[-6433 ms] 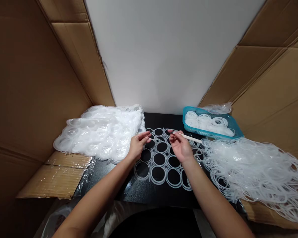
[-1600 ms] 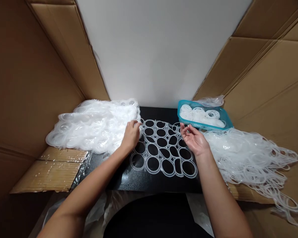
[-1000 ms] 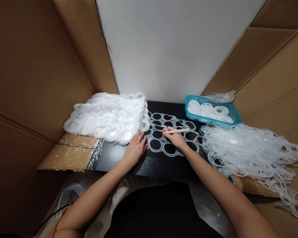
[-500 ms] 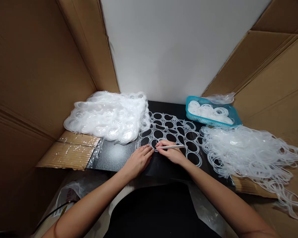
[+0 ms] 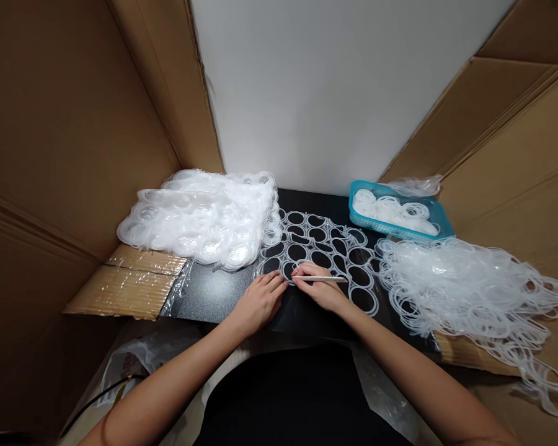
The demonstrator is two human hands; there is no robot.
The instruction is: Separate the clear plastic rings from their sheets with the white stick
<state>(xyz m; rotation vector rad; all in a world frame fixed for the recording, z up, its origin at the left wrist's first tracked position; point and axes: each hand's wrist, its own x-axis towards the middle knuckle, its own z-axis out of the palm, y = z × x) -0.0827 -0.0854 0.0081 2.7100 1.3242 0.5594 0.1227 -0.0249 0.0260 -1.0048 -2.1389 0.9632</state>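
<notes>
A translucent white sheet of joined rings [image 5: 309, 253] lies spread over the black table, some of its rings bent or overlapping. My left hand [image 5: 263, 297] rests palm down at the sheet's near edge, fingers stretched forward with the tips by a ring. In a pinch, my right hand [image 5: 323, 292] holds a slim, pale, pen-like tool [image 5: 331, 279]; its tip points left at the same front ring. The exact contact of the tip is hidden by my fingers.
A thick stack of ring sheets [image 5: 204, 223] stands at the left. At the back right, a blue plastic basket [image 5: 400, 229] holds loose rings. A tangled heap of ring sheets [image 5: 465, 285] covers the right side, hanging past the edge. Cardboard walls [image 5: 74, 124] flank the table.
The tool in my right hand has tilted slightly, its back end a little lower. Both hands otherwise stay at the same front ring.
</notes>
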